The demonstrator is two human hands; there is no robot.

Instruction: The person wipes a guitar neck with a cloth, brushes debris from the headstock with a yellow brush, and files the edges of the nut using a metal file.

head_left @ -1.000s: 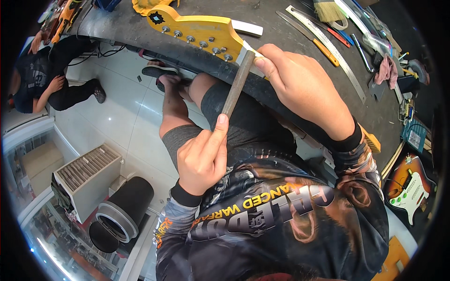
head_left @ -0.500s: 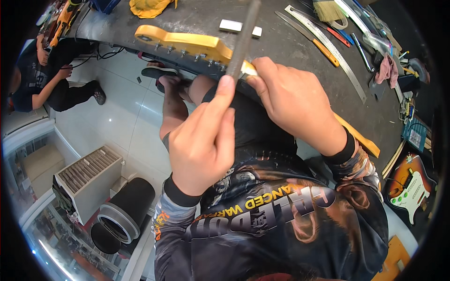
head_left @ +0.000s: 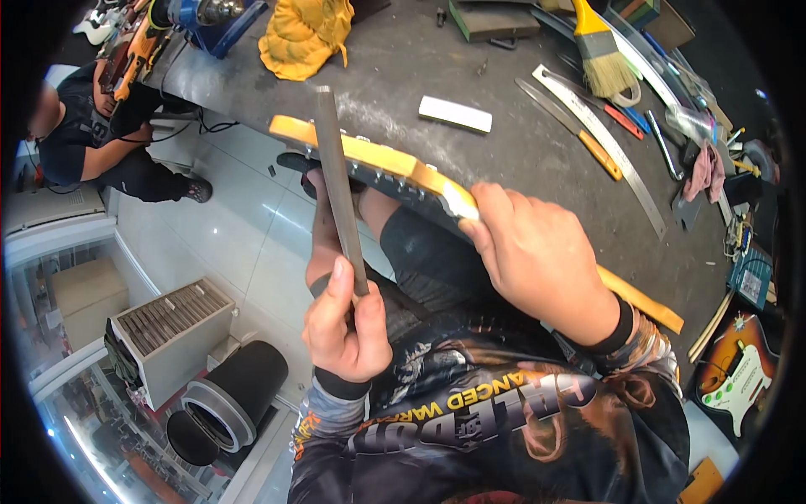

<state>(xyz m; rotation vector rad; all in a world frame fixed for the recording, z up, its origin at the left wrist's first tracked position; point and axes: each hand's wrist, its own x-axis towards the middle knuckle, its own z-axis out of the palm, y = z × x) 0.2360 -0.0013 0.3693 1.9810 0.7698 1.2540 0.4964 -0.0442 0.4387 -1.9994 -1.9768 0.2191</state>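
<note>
My left hand (head_left: 346,336) is closed round the lower end of a long flat metal file (head_left: 337,185). The file points up and away from me, its upper part crossing in front of the guitar neck's headstock (head_left: 378,157). The headstock is yellow, with several tuning pegs along its near side. My right hand (head_left: 541,260) wraps the neck just below the headstock, beside a pale patch (head_left: 457,200). Beyond my right wrist, the heel end of the guitar neck (head_left: 642,304) sticks out. A white rectangular block (head_left: 456,115) lies on the dark workbench behind the headstock.
To the right on the workbench (head_left: 512,160) lie an orange-handled knife (head_left: 588,147), a steel ruler (head_left: 617,160) and a brush (head_left: 606,67). A yellow cloth (head_left: 306,38) sits at the back. A sunburst guitar body (head_left: 739,370) is far right. Another person (head_left: 92,143) sits at left.
My left hand has drawn the file away from the neck beside my right hand, down and to the left. My right hand keeps its grip on the neck. The view has shifted slightly.
</note>
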